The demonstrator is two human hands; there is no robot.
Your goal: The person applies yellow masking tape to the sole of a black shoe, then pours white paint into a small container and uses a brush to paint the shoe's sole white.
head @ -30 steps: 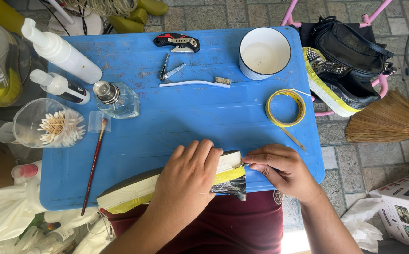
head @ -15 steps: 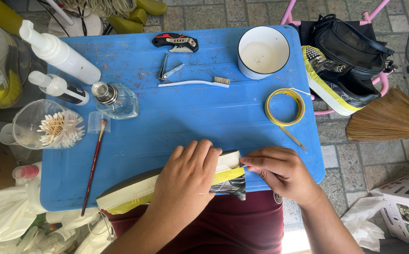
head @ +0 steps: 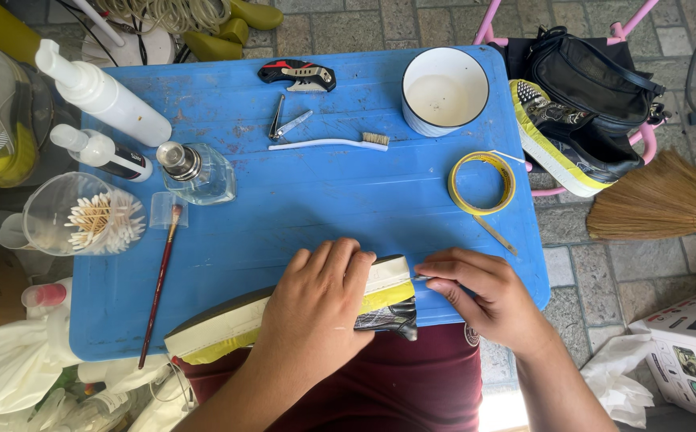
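Observation:
A shoe with a white sole and yellow tape along its edge lies on its side at the near edge of the blue table. My left hand presses down flat on the shoe's middle. My right hand pinches something thin at the shoe's right end; I cannot make out what it is. A roll of yellow tape lies just beyond my right hand.
On the table: a white bowl, toothbrush, nail clipper, folding knife, glass bottle, two white bottles, a cup of cotton swabs, a paintbrush. Another shoe and a black bag rest on a pink chair; a broom lies right.
My right hand's fingers have shifted slightly at the shoe's right end. The left hand and the shoe stay where they were.

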